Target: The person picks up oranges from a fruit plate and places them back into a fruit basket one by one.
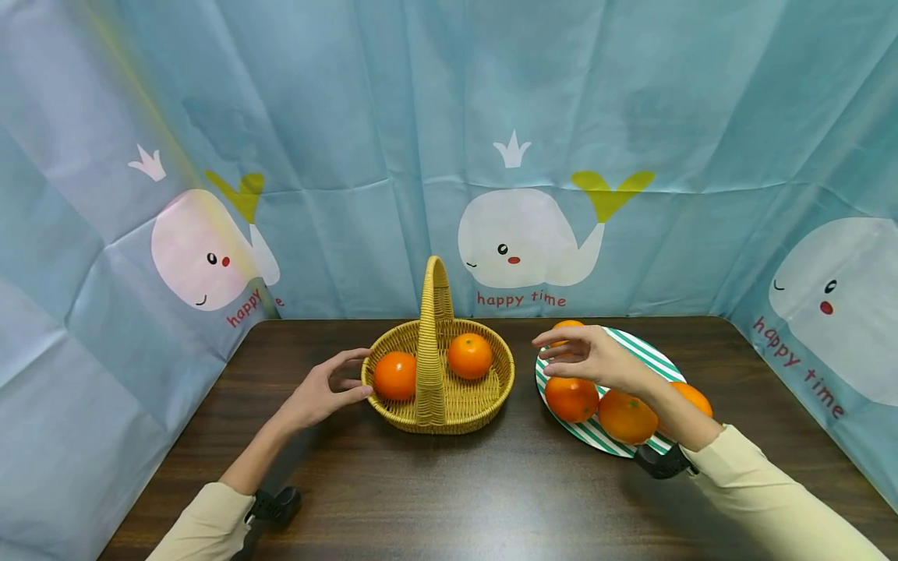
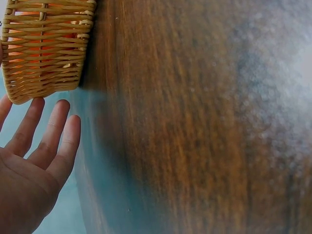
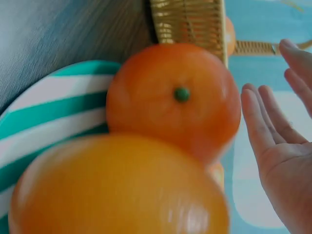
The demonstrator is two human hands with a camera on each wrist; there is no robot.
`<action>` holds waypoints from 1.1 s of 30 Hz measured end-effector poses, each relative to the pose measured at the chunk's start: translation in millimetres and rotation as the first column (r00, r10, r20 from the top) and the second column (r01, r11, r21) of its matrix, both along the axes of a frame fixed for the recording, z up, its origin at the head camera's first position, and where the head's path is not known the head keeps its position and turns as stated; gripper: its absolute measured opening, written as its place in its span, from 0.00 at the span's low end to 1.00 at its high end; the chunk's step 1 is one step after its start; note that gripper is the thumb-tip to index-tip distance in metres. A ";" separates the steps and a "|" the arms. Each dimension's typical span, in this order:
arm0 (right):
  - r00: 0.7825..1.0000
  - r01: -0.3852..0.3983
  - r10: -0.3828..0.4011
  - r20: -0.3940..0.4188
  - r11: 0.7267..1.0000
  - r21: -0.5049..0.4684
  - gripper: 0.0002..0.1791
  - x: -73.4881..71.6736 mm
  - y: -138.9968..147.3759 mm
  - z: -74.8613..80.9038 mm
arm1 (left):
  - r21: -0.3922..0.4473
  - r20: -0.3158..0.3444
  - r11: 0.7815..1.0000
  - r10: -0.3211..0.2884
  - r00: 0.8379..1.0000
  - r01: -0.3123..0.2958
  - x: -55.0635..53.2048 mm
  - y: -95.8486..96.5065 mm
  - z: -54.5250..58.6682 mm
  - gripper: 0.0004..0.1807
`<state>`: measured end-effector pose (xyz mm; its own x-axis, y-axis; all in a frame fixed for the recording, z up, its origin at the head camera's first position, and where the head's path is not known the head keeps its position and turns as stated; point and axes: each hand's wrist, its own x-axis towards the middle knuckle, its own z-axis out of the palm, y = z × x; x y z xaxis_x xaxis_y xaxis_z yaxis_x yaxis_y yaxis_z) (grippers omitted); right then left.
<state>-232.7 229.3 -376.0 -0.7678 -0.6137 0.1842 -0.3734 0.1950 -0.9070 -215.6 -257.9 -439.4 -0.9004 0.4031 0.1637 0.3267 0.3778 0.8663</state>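
Hand on the left (image 1: 319, 396), fingers loose, rests against the wicker basket (image 1: 459, 423) with two oranges (image 1: 471, 356) inside, while the right hand (image 1: 596, 360), thumb and fingers apart, holding nothing, hangs nearest the striped plate (image 1: 648, 352), its front-left orange (image 1: 571, 400) just below the fingertips.

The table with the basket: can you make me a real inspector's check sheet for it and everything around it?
Surface: dark wood-look table, light glaring near the front edge.
Job's things: wicker basket holding two oranges; green-and-white striped plate with at least four more.
Clutter: nothing seen.
Hands: left hand touches the basket's left end; right hand is above the plate, holding nothing. Each wrist wears a black device.
Cables: nothing seen.
Surroundings: blue curtain with white whales and "happy time".
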 end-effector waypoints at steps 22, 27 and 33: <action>0.987 0.145 -0.139 -0.085 0.987 0.066 0.21 7.7 78.3 4.0 | 0.008 -0.016 1.000 -0.006 1.000 0.006 2.3 1.1 2.5 0.34; 0.976 0.190 -0.178 -0.122 0.977 0.094 0.20 13.3 100.1 3.1 | -0.004 -0.012 1.000 0.002 1.000 -0.002 1.2 0.3 1.2 0.34; 0.959 0.249 -0.229 -0.164 0.962 0.113 0.20 25.0 124.6 -0.1 | -0.012 -0.008 1.000 0.008 1.000 -0.009 1.1 0.1 1.1 0.35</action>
